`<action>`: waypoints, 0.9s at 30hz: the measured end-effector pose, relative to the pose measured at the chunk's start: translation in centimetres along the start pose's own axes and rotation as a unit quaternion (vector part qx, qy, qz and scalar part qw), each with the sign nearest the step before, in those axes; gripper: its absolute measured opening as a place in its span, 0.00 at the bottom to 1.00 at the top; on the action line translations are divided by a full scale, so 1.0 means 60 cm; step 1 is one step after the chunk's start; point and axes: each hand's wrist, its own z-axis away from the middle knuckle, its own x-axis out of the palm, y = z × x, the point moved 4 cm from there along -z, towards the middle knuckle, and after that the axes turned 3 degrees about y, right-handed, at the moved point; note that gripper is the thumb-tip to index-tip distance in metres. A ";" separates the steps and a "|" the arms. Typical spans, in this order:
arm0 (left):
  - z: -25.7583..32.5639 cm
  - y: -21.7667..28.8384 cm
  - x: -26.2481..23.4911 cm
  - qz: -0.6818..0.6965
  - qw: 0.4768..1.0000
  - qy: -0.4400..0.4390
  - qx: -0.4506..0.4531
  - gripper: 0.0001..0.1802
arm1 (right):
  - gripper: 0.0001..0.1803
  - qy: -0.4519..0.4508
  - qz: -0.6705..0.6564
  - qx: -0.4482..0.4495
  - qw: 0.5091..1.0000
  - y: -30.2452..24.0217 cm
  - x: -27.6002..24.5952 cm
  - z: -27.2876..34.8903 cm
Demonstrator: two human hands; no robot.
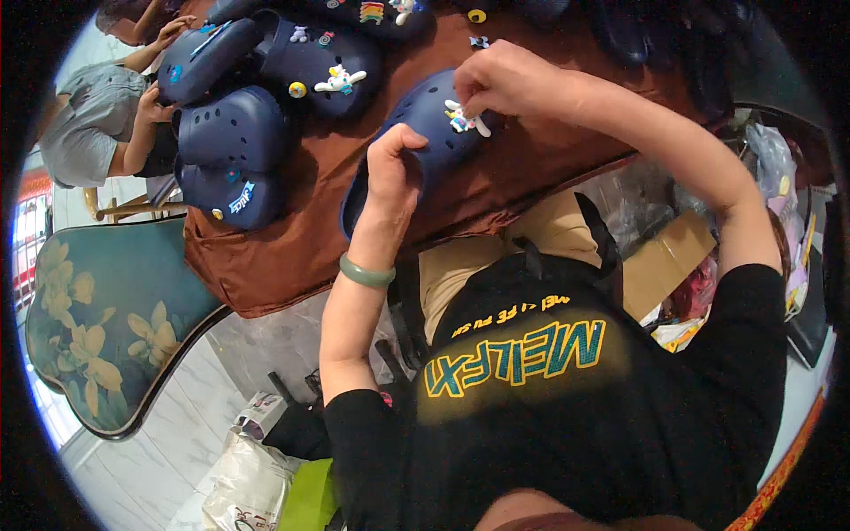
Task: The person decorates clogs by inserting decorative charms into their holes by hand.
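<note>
A navy clog (425, 119) with round holes lies tilted over the brown cloth in front of me. My left hand (394, 173) grips its side near the opening, thumb up over the upper. On the clog's toe sits a white cartoon shoe charm (465, 118) with coloured details. Right beside that charm, my right hand (505, 80) has its fingers curled together against the toe. What those fingertips pinch, if anything, is hidden. Just past them shows a small blue-and-white charm (479, 42); I cannot tell whether it lies on the cloth.
Several charm-decorated navy clogs (232, 128) are piled at the left of the brown cloth (266, 252). A yellow round charm (477, 16) lies farther back. A person (102, 115) sits at the far left, near a flowered chair back (106, 327). Cardboard (668, 261) and plastic bags stand at right.
</note>
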 end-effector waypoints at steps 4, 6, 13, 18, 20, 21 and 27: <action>0.004 0.002 0.010 0.017 0.999 -0.045 -0.015 0.25 | 0.12 0.123 -0.192 0.134 0.964 0.093 -0.007 0.036; 0.010 0.006 0.015 0.019 0.999 -0.025 0.000 0.26 | 0.11 0.186 -0.150 0.204 0.949 0.139 -0.014 0.063; 0.006 0.002 0.009 -0.008 1.000 -0.021 -0.002 0.28 | 0.16 0.253 -0.156 0.218 0.929 0.198 0.058 0.090; 0.016 -0.012 -0.003 -0.041 0.999 -0.004 0.018 0.27 | 0.16 0.279 -0.110 0.212 0.930 0.185 0.075 0.095; 0.038 -0.006 0.033 -0.060 0.998 0.000 0.019 0.24 | 0.15 0.314 -0.106 0.220 0.918 0.175 0.075 0.104; 0.042 -0.006 0.035 -0.084 0.996 -0.002 0.036 0.22 | 0.15 0.314 -0.107 0.219 0.918 0.175 0.074 0.103; 0.038 -0.024 0.014 -0.143 0.987 -0.069 0.018 0.28 | 0.11 0.347 -0.334 0.209 0.851 0.182 0.079 0.114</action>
